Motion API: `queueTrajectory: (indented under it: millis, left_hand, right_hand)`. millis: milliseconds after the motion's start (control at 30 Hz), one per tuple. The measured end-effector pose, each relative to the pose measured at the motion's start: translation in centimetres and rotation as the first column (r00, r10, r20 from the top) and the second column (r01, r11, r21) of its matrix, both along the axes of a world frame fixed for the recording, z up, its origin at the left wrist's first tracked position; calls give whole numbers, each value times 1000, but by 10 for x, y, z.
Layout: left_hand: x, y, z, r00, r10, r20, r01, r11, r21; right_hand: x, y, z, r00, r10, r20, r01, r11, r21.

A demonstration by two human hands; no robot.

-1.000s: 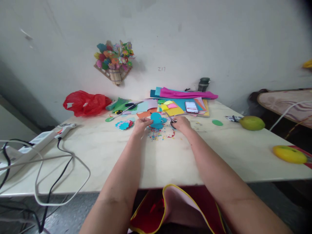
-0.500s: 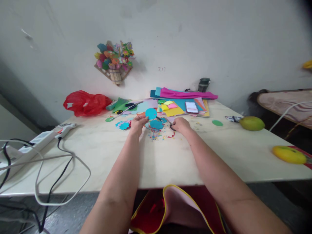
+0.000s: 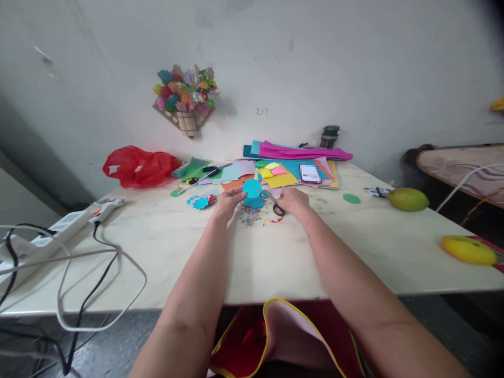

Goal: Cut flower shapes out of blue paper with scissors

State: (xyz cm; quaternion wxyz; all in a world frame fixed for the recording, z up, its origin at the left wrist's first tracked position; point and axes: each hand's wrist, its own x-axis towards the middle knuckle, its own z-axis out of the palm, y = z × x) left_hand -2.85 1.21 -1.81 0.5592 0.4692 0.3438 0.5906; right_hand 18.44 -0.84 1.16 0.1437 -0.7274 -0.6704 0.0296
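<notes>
A round blue paper disc (image 3: 252, 188) is pinched at its left edge by the fingers of my left hand (image 3: 229, 202). Scissors (image 3: 278, 209) with dark handles are in my right hand (image 3: 293, 200), one loop showing below the fingers and the blades pointing left at the disc. Just under the disc lies more blue paper (image 3: 254, 202), partly covered. Tiny coloured paper scraps (image 3: 255, 218) are scattered on the table below both hands. Left of my left hand sits a pile of scalloped paper flowers (image 3: 200, 201), blue on top.
Coloured paper sheets (image 3: 281, 180), a phone (image 3: 310, 174) and a second pair of scissors (image 3: 212, 171) lie toward the wall. A red plastic bag (image 3: 137, 167) and a power strip (image 3: 65, 226) with cables are at left. A green disc (image 3: 352, 198) and a mango (image 3: 407, 199) are at right.
My left hand has moved the blue disc slightly right and down, closer to the scissors. The scissors have turned in my right hand, so more of the loop shows.
</notes>
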Motion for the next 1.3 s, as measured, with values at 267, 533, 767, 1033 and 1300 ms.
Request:
queueTrajectory:
  millis: [267, 533, 767, 1033, 1300]
  left_hand:
    - [5, 0, -5, 986, -156, -63, 157, 988, 8]
    - [4, -2, -5, 977, -208, -54, 208, 978, -5]
    - [4, -3, -3, 978, -205, -24, 204, 978, -35]
    - [4, -3, -1, 987, -163, 11, 164, 984, -74]
    - [5, -3, -1, 990, -141, 2, 140, 988, -69]
  right_hand:
    - [-13, -3, -3, 353, 152, -923, -202, 976, 84]
    - [-13, -1, -6, 83, 81, -993, -263, 963, 57]
    - [-13, 0, -8, 32, 76, -997, -306, 950, 63]
    - [-14, -4, -5, 6, 72, -997, -356, 932, 65]
    - [-15, -3, -9, 26, 87, -996, -353, 933, 72]
